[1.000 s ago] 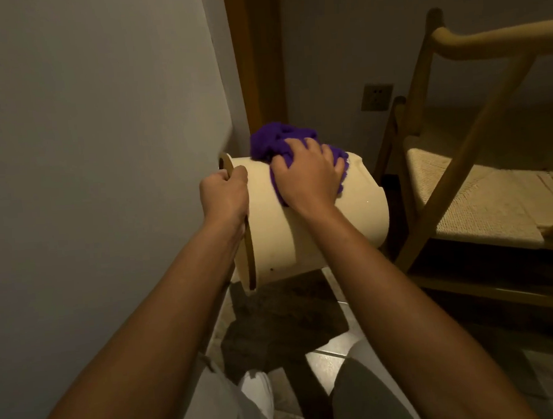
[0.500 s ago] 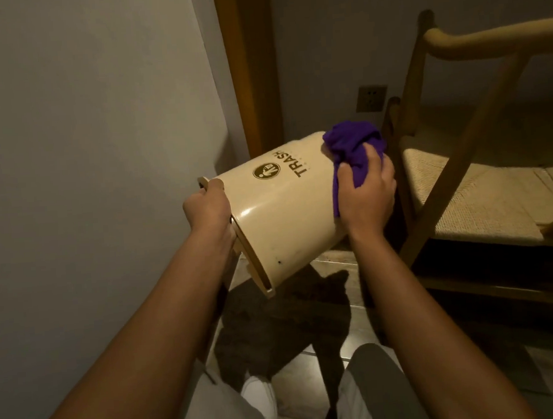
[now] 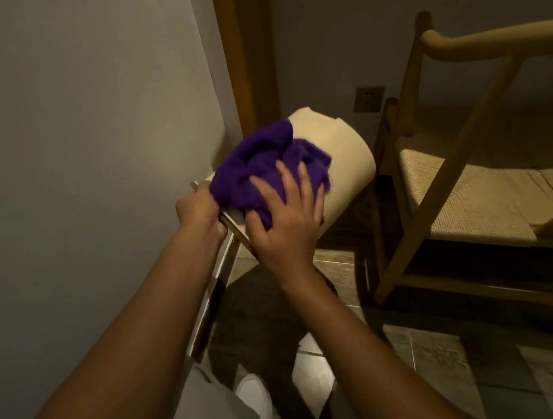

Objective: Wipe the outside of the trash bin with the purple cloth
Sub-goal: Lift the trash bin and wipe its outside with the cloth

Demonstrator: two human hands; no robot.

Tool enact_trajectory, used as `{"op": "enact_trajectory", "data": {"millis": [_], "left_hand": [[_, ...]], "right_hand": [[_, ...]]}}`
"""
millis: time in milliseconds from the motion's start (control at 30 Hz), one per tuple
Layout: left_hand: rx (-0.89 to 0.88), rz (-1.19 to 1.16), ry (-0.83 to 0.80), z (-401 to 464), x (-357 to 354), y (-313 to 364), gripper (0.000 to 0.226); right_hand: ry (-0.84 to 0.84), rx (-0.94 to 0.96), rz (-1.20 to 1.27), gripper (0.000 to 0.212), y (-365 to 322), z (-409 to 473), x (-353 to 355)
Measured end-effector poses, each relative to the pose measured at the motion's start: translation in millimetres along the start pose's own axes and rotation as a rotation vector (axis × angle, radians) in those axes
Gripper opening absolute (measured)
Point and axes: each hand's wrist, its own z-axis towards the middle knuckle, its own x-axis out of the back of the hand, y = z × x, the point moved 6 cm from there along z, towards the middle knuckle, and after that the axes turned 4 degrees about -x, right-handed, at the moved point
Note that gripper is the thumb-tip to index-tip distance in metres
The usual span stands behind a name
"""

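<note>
A cream trash bin (image 3: 343, 160) is held off the floor on its side, its base pointing away from me. My left hand (image 3: 199, 210) grips its rim at the near left. The bunched purple cloth (image 3: 263, 168) lies on the bin's upper side near the rim. My right hand (image 3: 285, 218) presses flat on the cloth with fingers spread, covering its near part. The bin's printed label is out of sight.
A grey wall (image 3: 87, 156) runs close on the left with a wooden door frame (image 3: 243, 56) behind the bin. A wooden chair (image 3: 460, 172) with a woven seat stands close on the right. A wall socket (image 3: 368, 98) sits behind. Tiled floor (image 3: 440, 361) and my shoes are below.
The bin has been turned, so its label no longer shows. My right hand has slid the cloth from the bin's far right end back to the near side by the rim.
</note>
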Motion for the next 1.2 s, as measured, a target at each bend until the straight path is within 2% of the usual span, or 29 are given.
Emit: {"op": "enact_trajectory", "data": {"millis": [133,267,433,533,600,700,767,800,867,900,967,1067,1133,1200], "left_hand": [[0.025,0.038,-0.011,-4.8,-4.1,1.3,0.027],[0.01,0.068,-0.002,-8.5,-3.1,-2.3,0.022],[-0.025,0.153,-0.031,-7.8,-8.0,-1.1,0.025],[-0.042,0.206,-0.063,-10.3,-18.7,4.1,0.027],[0.0,0.259,-0.144,-18.9,-33.1,7.7,0.035],[0.004,0.362,-0.395,-46.9,-69.4,28.8,0.063],[-0.133,0.594,-0.593,-72.0,-92.1,51.8,0.081],[-0.256,0.771,-0.668,-83.8,-99.9,61.6,0.075],[-0.559,1.119,-0.709,-99.3,-108.3,73.8,0.04],[-0.698,1.23,-0.681,-104.8,-110.1,79.2,0.029],[-0.915,1.303,-0.591,-113.6,-108.4,92.9,0.02],[-1.18,1.317,-0.337,-116.5,-99.3,124.8,0.031],[-1.208,1.242,-0.212,-111.5,-88.4,139.3,0.04],[-1.14,1.17,-0.194,-104.1,-78.7,141.8,0.038]], "right_hand": [[-0.012,-0.063,-0.079,0.046,13.2,52.3,13.4],[-0.054,-0.303,-0.116,0.049,65.4,69.6,23.5],[0.002,-0.563,0.08,0.059,131.8,60.5,38.1],[0.025,-0.629,0.13,0.058,145.8,45.6,35.0],[0.018,-0.693,0.121,0.056,154.8,34.6,31.6],[0.02,-0.927,0.191,0.053,172.9,18.7,27.8],[0.049,-1.087,0.332,0.049,178.5,9.5,24.1],[0.058,-1.135,0.406,0.046,177.5,5.4,21.1],[0.048,-1.183,0.531,0.039,171.5,-1.3,13.6],[0.04,-1.195,0.581,0.036,167.7,-3.5,9.5],[0.039,-1.207,0.664,0.035,158.9,-5.0,2.9],[0.074,-1.198,0.756,0.033,150.5,-1.1,0.5],[0.111,-1.133,0.742,0.036,148.7,3.9,6.2],[0.153,-1.044,0.684,0.041,148.0,8.9,15.4]]}}
